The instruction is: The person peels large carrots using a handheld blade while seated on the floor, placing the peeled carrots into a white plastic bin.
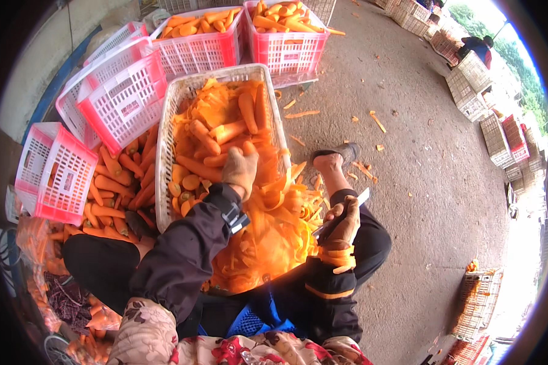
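My left hand [241, 169], in a tan knit glove, is closed around a carrot [250, 148] over the white plastic crate [163, 182]. Whole carrots, cut carrot ends and long peel strips lie in that crate. My right hand [345, 224], gloved with the fingertips bare, grips a knife [363, 196] whose pale blade points up and away; a second tool with a metal part, perhaps a peeler, seems to be in the same hand. Peel is looped around my right wrist. A heap of carrot peelings [274, 228] lies between my legs, against the crate's near right side.
Two pink-and-white crates [288, 50] full of carrots stand beyond. Tilted crates [123, 100] and a pile of carrots [118, 182] lie at the left. Peel scraps dot the concrete floor [420, 182]. Another person [477, 49] is among stacked crates at the far right.
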Demonstrator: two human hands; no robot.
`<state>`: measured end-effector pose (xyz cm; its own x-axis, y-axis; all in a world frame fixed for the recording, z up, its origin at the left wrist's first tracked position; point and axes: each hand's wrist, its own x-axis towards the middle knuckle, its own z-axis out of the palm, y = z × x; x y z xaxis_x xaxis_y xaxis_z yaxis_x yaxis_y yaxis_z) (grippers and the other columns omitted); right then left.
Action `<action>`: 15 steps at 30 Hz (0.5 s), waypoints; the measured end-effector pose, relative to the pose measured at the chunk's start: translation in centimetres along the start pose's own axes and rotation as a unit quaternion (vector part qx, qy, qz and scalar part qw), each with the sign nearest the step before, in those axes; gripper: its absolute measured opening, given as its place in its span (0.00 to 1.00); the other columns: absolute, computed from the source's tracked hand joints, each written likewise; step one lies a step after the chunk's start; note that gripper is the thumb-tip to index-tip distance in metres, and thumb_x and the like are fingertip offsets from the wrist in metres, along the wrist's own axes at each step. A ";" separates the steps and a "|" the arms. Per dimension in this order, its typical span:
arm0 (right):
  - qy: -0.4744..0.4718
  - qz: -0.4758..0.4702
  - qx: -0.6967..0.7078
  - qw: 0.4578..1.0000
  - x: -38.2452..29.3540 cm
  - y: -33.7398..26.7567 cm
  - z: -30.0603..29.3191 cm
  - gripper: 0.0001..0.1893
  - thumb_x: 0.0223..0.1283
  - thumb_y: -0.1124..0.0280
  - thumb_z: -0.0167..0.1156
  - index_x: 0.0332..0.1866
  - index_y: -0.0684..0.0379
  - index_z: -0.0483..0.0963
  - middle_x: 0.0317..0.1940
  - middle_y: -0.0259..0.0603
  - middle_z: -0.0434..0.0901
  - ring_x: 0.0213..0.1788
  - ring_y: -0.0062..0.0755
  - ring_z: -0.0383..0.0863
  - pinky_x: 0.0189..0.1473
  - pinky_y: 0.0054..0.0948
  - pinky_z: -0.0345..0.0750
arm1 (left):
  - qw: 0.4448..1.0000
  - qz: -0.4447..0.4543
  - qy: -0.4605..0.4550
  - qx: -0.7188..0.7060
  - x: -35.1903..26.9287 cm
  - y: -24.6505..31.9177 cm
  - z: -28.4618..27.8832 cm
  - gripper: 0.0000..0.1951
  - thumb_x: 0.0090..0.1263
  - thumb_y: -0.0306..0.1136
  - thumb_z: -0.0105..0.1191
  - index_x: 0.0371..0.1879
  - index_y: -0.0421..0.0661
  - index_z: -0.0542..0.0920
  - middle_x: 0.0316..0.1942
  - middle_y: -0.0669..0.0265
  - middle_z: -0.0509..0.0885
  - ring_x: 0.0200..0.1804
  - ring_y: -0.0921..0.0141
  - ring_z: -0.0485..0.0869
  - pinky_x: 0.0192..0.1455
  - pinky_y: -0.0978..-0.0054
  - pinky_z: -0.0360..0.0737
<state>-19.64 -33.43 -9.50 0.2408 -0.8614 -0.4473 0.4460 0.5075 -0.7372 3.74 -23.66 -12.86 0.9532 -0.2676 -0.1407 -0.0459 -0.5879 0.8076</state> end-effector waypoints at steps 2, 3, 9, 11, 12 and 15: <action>-0.022 0.033 0.042 0.998 0.6 0.4 -0.9 0.09 0.69 0.62 0.53 0.36 0.55 0.70 0.14 0.31 0.65 0.14 0.25 0.66 0.17 0.22 0.64 | 0.997 -0.025 -0.036 0.069 -0.5 -0.6 1.3 0.28 0.61 0.49 0.53 0.46 0.32 0.76 0.45 0.37 0.81 0.52 0.45 0.79 0.54 0.58 0.75; -0.055 0.007 0.029 0.998 0.9 0.5 -1.5 0.10 0.68 0.60 0.55 0.36 0.56 0.71 0.14 0.32 0.66 0.14 0.25 0.67 0.17 0.22 0.63 | 0.994 -0.036 -0.053 0.088 0.0 0.3 1.8 0.29 0.59 0.49 0.54 0.46 0.30 0.76 0.45 0.36 0.80 0.53 0.45 0.79 0.54 0.58 0.75; -0.103 -0.039 -0.062 0.992 1.7 1.0 -2.3 0.12 0.69 0.60 0.54 0.43 0.59 0.70 0.18 0.35 0.70 0.15 0.28 0.70 0.19 0.24 0.70 | 0.998 0.046 -0.043 0.021 -0.5 1.6 2.7 0.25 0.55 0.44 0.59 0.39 0.30 0.77 0.35 0.43 0.84 0.42 0.47 0.84 0.46 0.57 0.77; -0.064 0.050 -0.015 0.997 0.1 -0.8 -0.4 0.12 0.69 0.61 0.54 0.43 0.60 0.70 0.19 0.34 0.70 0.16 0.27 0.70 0.20 0.24 0.70 | 0.997 0.060 -0.028 -0.046 -3.5 4.5 -0.4 0.21 0.56 0.44 0.63 0.35 0.37 0.75 0.31 0.53 0.84 0.35 0.54 0.84 0.41 0.62 0.78; -0.090 0.011 -0.039 0.995 0.3 -0.4 -0.5 0.12 0.69 0.61 0.54 0.43 0.60 0.70 0.19 0.34 0.70 0.17 0.27 0.70 0.20 0.23 0.70 | 0.993 0.104 -0.024 -0.045 -4.1 4.1 -1.4 0.20 0.57 0.43 0.64 0.36 0.38 0.75 0.31 0.54 0.84 0.36 0.55 0.84 0.41 0.63 0.78; -0.080 0.032 -0.035 0.996 0.3 0.4 -0.8 0.12 0.70 0.61 0.53 0.42 0.60 0.71 0.20 0.33 0.69 0.20 0.25 0.71 0.21 0.23 0.71 | 0.974 0.211 -0.020 -0.086 -8.7 4.5 -7.2 0.17 0.61 0.37 0.62 0.42 0.38 0.74 0.35 0.53 0.83 0.39 0.58 0.84 0.43 0.65 0.78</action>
<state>-20.01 -33.50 -10.35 0.4029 -0.8173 -0.4119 0.3651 0.5563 -0.7465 -2.64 -18.48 -3.88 0.8480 -0.4890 0.2045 -0.3766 -0.2843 0.8817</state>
